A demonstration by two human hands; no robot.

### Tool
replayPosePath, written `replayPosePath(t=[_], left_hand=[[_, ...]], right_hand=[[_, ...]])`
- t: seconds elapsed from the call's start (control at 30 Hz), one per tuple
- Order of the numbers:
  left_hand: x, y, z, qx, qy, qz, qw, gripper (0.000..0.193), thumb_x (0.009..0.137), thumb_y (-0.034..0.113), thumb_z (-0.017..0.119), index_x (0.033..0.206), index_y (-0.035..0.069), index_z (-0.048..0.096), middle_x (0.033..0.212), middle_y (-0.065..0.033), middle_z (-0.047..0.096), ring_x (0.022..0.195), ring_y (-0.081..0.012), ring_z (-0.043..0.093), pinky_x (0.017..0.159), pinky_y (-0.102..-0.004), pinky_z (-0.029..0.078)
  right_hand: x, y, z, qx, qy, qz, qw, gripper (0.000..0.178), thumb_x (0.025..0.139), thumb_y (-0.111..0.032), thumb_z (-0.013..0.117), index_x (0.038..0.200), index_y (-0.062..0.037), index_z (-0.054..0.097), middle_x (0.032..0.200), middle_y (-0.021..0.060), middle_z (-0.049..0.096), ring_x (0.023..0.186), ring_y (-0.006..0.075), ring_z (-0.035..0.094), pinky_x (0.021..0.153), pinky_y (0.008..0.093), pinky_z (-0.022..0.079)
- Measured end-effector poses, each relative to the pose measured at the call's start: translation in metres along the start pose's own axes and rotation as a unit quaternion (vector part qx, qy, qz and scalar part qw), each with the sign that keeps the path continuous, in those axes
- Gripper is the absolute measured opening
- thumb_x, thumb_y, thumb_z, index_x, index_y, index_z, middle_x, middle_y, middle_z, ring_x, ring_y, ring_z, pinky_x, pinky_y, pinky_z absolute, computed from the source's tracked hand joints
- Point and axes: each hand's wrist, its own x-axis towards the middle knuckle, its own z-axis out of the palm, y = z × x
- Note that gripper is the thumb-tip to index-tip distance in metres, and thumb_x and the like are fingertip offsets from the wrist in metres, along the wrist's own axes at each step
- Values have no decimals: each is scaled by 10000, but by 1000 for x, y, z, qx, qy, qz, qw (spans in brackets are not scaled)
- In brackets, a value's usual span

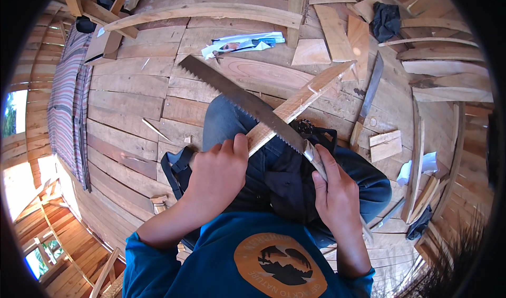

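Observation:
My right hand (337, 187) is closed round the grip of a hand saw (237, 100). Its long dark blade slants up to the left, with the toothed edge facing down and left. Beneath the blade runs a narrow wooden strip (300, 102), which crosses it over my lap and points away to the upper right. A pale notch shows near the strip's far end. My left hand (221, 166) is closed at the strip's near end, fingers curled and thumb by the wood. Blade and strip overlap; whether the teeth touch the wood I cannot tell.
A long knife (368, 97) with a wooden handle lies to the right on the plank floor (126, 105). Wood offcuts (311, 53) and a small block (385, 145) lie nearby. Ahead is a crumpled white and blue wrapper (242, 44); striped cloth (68, 108) hangs at the left.

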Motion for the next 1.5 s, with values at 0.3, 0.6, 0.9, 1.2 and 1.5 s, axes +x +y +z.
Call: replayPosePath(t=[0.3, 0.6, 0.9, 1.2, 1.5], left_hand=[[0, 3, 4, 18, -5, -4, 1000, 177, 738, 50, 643, 869, 55, 524, 680, -65, 584, 615, -191, 660, 479, -287, 514], [2, 6, 3, 54, -16, 3, 998, 180, 746, 66, 648, 882, 58, 531, 688, -55, 573, 612, -175, 648, 469, -280, 506], [5, 6, 3, 45, -14, 1, 999, 171, 748, 72, 649, 869, 69, 529, 689, -48, 571, 617, -169, 653, 463, -283, 506], [5, 7, 5, 36, -15, -8, 999, 212, 732, 59, 659, 906, 47, 539, 673, -56, 575, 610, -181, 659, 462, -298, 510], [12, 7, 0, 19, -39, -12, 999, 240, 715, 37, 670, 913, 40, 536, 675, -71, 590, 596, -209, 664, 480, -308, 520]], right_hand=[[2, 8, -4, -152, -9, 28, 988, 356, 950, -314, 575, 1209, -70, 568, 695, 126, 575, 614, 329, 633, 537, 422, 506], [6, 22, -19, -237, -8, 30, 971, 355, 945, -362, 572, 1177, -93, 573, 659, 107, 553, 581, 295, 631, 494, 403, 497], [13, 11, -7, -222, -29, 38, 974, 349, 959, -389, 538, 1160, -105, 569, 639, 109, 555, 558, 312, 630, 482, 402, 501], [5, -5, 0, -175, -48, -2, 983, 335, 959, -389, 535, 1124, -99, 563, 644, 122, 562, 564, 314, 633, 482, 420, 501], [11, 18, 5, -180, -1, 43, 983, 328, 968, -375, 522, 1129, -91, 547, 653, 137, 570, 566, 332, 632, 480, 427, 499]])
